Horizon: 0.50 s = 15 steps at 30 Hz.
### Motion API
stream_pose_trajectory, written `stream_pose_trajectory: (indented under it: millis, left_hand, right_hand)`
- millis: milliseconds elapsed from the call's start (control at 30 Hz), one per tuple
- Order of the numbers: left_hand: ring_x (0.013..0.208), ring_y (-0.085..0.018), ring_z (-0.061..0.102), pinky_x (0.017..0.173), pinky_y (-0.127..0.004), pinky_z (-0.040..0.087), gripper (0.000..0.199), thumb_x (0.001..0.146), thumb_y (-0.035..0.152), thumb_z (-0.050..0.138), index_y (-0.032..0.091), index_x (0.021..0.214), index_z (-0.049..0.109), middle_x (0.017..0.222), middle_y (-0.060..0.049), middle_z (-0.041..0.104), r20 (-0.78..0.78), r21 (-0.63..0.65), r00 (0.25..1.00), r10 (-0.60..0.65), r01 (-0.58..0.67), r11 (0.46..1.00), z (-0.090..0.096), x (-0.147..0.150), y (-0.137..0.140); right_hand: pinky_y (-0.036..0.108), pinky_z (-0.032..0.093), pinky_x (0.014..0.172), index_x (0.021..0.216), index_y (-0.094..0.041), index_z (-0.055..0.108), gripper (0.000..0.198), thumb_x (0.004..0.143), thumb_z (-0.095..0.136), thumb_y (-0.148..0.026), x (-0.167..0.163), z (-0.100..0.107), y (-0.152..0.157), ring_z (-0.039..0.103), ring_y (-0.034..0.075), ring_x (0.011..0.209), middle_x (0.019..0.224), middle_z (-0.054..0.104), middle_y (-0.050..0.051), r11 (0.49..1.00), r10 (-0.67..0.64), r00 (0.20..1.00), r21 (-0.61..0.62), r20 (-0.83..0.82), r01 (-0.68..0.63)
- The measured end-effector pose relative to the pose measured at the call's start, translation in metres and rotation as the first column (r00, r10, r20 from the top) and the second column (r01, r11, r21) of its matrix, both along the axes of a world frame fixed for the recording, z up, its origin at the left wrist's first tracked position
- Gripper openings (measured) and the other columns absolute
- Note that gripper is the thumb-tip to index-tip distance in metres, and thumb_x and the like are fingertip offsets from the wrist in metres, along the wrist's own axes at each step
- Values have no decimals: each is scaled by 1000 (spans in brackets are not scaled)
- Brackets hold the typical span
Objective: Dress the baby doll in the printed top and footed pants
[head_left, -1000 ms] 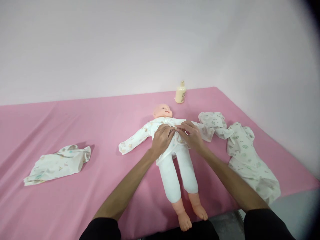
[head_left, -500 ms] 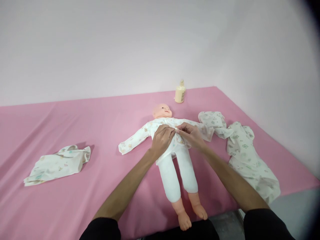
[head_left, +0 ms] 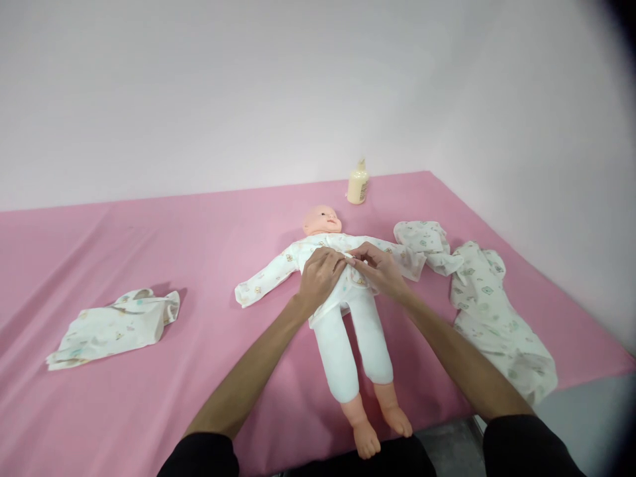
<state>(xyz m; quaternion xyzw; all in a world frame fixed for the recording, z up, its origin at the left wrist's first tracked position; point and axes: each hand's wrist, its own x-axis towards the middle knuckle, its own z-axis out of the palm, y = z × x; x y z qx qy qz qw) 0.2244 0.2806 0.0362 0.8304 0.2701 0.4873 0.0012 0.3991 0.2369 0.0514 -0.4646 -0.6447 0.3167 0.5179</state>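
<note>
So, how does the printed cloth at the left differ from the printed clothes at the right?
The left cloth is one flat piece lying alone, far from the doll; the right clothes are a crumpled, longer heap that reaches the bed edge, close to the doll's sleeve. Both are pale, printed and untouched.

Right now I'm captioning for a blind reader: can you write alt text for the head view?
Two bare hands, left hand and right hand, pinch the front of a printed shirt on a baby doll lying face up on a pink sheet. Loose baby clothes lie beside it, a cream bottle behind.

Soft printed cloth shirt [head_left: 298, 257], matt pink sheet [head_left: 199, 225]
</note>
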Motion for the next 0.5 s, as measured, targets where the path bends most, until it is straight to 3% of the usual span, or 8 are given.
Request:
stream_pose_trajectory:
  millis: [333, 500]
  left_hand:
    - [83, -19, 62, 78, -34, 50, 13, 96, 24, 55, 17, 87, 60, 84, -6, 67, -45, 81, 992, 117, -113, 990, 3, 3, -3]
    - [88, -21, 64, 79, -35, 52, 13, 97, 23, 53, 16, 89, 61, 88, -9, 68, -52, 107, 993, 102, -96, 990, 2, 3, -4]
  right_hand:
    - [31, 45, 75, 100, -24, 72, 25, 91, 63, -45, -8, -5, -1, 57, 16, 82, 89, 62, 3, 997, -75, 997, 13, -20, 75]
    - [32, 47, 76, 104, -26, 72, 27, 94, 58, -47, -10, 0, -4, 57, 18, 84, 93, 64, 4, 991, -123, 986, 74, 116, 115]
